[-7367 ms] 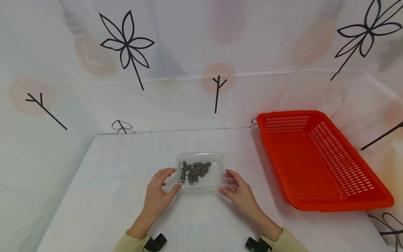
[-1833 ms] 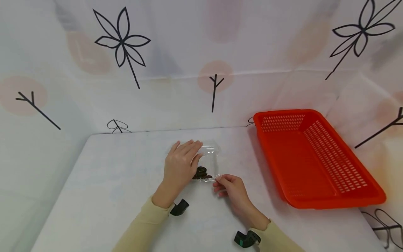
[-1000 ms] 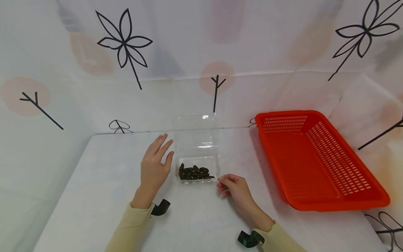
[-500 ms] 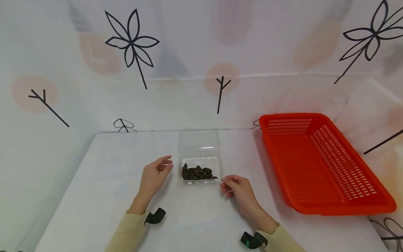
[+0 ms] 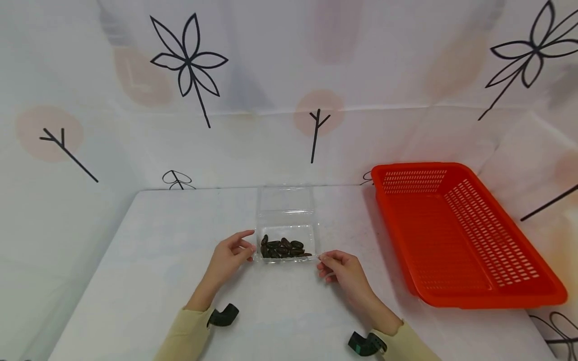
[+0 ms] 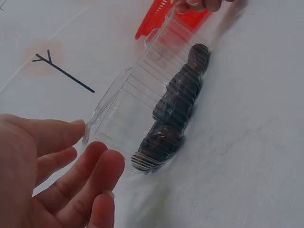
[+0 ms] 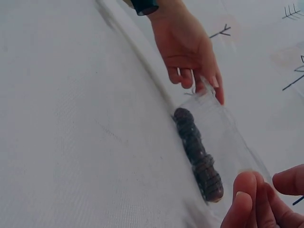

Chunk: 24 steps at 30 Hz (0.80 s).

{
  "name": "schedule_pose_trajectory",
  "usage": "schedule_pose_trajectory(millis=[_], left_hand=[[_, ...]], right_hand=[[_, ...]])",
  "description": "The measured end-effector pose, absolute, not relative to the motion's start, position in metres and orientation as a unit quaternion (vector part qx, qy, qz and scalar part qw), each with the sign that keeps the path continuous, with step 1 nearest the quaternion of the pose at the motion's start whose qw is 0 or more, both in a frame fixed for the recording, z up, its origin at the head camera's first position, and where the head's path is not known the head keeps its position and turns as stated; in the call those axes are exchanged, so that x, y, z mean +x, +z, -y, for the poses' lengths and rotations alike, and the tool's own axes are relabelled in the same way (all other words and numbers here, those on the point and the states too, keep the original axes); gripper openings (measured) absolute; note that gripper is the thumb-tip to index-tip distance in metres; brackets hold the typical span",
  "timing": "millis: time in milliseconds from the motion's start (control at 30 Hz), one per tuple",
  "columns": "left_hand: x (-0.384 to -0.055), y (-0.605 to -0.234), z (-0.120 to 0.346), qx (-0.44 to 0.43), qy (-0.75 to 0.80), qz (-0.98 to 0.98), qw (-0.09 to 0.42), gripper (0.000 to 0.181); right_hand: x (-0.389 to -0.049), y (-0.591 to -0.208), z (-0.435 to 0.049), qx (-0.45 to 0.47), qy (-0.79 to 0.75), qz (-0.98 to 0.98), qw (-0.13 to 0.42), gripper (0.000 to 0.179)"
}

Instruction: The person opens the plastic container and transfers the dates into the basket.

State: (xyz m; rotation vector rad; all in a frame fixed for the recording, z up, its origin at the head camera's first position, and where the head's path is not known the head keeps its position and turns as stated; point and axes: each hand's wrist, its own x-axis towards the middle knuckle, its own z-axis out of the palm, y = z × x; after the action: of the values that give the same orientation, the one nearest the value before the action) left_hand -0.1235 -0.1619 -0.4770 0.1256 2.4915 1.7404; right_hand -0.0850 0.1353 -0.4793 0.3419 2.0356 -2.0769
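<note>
Pale yellow sleeves (image 5: 182,336) are covering your forearms at the near edge, and a black device (image 5: 224,316) is sitting at your left wrist, with a second device (image 5: 367,345) sitting at your right. Ahead of the cuffs, your right hand (image 5: 346,271) is pinching the clear plastic box (image 5: 298,233) at its near right corner, thumb and bent fingers closing on the rim. Your left hand (image 5: 228,258) is pinching the same box at its near left side; in the left wrist view your thumb is pressing the rim while your other fingers are curling beneath it. Between your hands, the box is sitting over the middle of the white table (image 5: 180,250), though the views are not showing you whether its base is resting flat. Inside it, glossy dark brown oval pieces (image 5: 283,248) are lying heaped along the near wall. Behind them, the clear lid (image 5: 285,199) is lying open beyond the back rim. To the right, well apart from the box, a red basket (image 5: 451,240) with slotted walls is resting on the table's right side. Farthest from you, a pale cloth (image 5: 253,65) is hanging behind the table, showing black leaf and twig drawings and faded peach circles
</note>
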Motion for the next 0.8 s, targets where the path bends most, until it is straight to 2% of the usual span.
schedule_pose_trajectory(millis=[300,633,800], left_hand=[[-0.11,-0.44,0.152,0.046,0.586,-0.805,0.083,0.048],[-0.124,-0.48,0.153,0.015,0.641,-0.761,0.1,0.052],[-0.126,-0.486,0.152,0.016,0.655,-0.75,0.088,0.05]], right_hand=[[-0.089,-0.475,-0.152,0.095,-0.671,-0.73,0.087,0.018],[-0.099,-0.468,-0.16,0.07,-0.636,-0.766,0.06,0.021],[-0.104,-0.464,-0.159,0.054,-0.628,-0.774,0.048,0.021]])
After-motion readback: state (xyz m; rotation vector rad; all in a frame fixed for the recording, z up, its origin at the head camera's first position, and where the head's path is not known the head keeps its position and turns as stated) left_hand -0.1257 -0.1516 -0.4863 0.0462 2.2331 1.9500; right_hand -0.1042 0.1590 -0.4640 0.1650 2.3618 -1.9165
